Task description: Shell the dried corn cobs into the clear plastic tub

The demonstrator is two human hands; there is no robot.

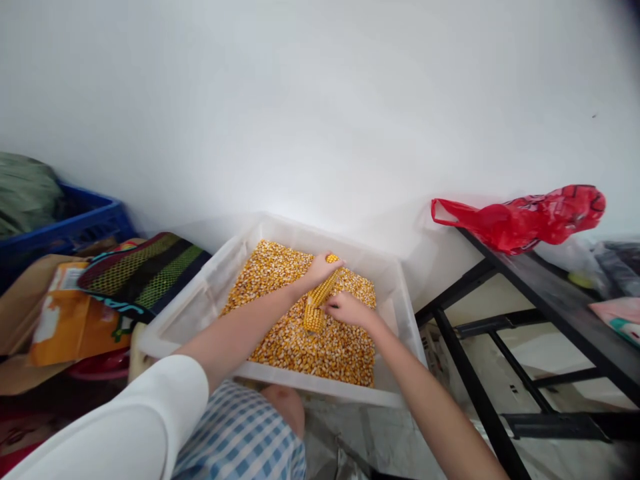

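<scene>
My left hand (321,270) is wrapped round the upper part of a yellow ear of corn (325,288), whose tip pokes out above the fingers. The ear slants down toward me, and its lower end shows a bare-looking strip among the kernels. My right hand (346,309) is closed, with fingers curled against the ear's right side; the exact fingertip contact is partly hidden. Both hands are over a translucent white plastic tub (330,379), which holds a thick layer of loose corn kernels (285,340).
Left of the tub lie a black and green mesh bag (150,270), an orange printed package (75,320) and a blue crate (95,217). On the right stands a black metal-framed rack (555,287) with a red plastic bag (540,217) on it. A white wall rises behind.
</scene>
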